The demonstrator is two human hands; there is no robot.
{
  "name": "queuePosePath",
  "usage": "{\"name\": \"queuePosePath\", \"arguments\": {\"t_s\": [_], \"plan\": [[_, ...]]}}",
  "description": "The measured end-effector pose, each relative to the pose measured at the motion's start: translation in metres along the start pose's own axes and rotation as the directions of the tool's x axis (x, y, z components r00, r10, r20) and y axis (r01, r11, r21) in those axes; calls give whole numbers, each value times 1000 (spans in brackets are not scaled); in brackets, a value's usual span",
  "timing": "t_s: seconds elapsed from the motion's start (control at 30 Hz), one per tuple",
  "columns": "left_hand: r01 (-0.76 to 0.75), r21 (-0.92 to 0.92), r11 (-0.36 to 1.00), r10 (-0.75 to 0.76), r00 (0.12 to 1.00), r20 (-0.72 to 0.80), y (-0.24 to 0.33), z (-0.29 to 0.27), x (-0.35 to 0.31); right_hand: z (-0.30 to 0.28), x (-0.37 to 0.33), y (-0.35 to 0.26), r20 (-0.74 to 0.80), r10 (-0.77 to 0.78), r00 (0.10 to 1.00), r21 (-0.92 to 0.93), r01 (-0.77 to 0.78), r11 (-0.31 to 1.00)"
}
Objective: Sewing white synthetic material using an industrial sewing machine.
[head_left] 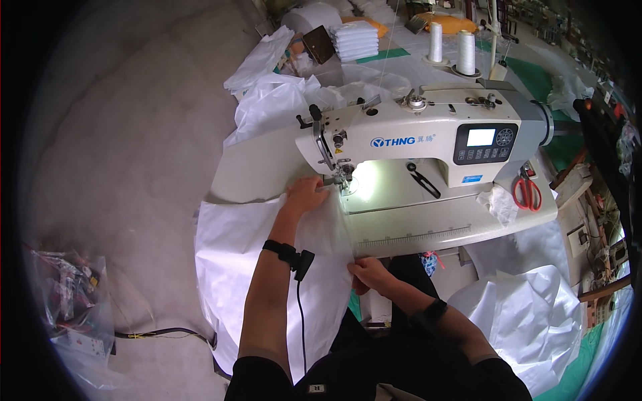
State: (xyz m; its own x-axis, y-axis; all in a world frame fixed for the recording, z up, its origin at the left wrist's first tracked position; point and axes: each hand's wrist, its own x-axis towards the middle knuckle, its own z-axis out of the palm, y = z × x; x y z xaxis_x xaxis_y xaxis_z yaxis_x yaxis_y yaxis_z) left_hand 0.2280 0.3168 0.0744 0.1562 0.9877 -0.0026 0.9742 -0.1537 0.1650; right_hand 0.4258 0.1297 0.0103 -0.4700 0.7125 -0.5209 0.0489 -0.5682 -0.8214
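A white sheet of thin, glossy plastic-like material (267, 267) hangs over the front of the sewing machine (394, 134), its upper edge reaching the lit needle area. At that edge, just left of the presser foot (346, 187), my left hand (306, 194) closes on the sheet with bent fingers. Lower down, by the front edge of the machine bed, my right hand (371, 275) pinches the sheet's right side between thumb and fingers. The right hand's lower fingers are partly hidden. The needle tip is too small to make out.
On the machine bed lie a black thread snipper (423, 180) and red-handled scissors (527, 192). Thread cones (466, 53) stand behind. White material (521, 314) is heaped at lower right, with a folded white stack (354, 41) at the back. A clear bag (73, 307) lies at left.
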Motion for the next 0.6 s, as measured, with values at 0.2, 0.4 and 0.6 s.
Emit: {"name": "queuePosePath", "arguments": {"t_s": [0.2, 0.4, 0.6], "plan": [[-52, -48, 998, 54, 998, 37, -2, 12, 6, -9, 19, 35, -231, -306, 924, -637, 94, 765], [-258, -312, 914, 270, 963, -3, 1, 6, -7, 28, -5, 21, 67, -272, 960, 54, 268, 962], [-66, -665, 744, 212, 967, 141, 20, -16, -21, -13, -33, -76, -155, -592, 791, -873, 170, 456]]}}
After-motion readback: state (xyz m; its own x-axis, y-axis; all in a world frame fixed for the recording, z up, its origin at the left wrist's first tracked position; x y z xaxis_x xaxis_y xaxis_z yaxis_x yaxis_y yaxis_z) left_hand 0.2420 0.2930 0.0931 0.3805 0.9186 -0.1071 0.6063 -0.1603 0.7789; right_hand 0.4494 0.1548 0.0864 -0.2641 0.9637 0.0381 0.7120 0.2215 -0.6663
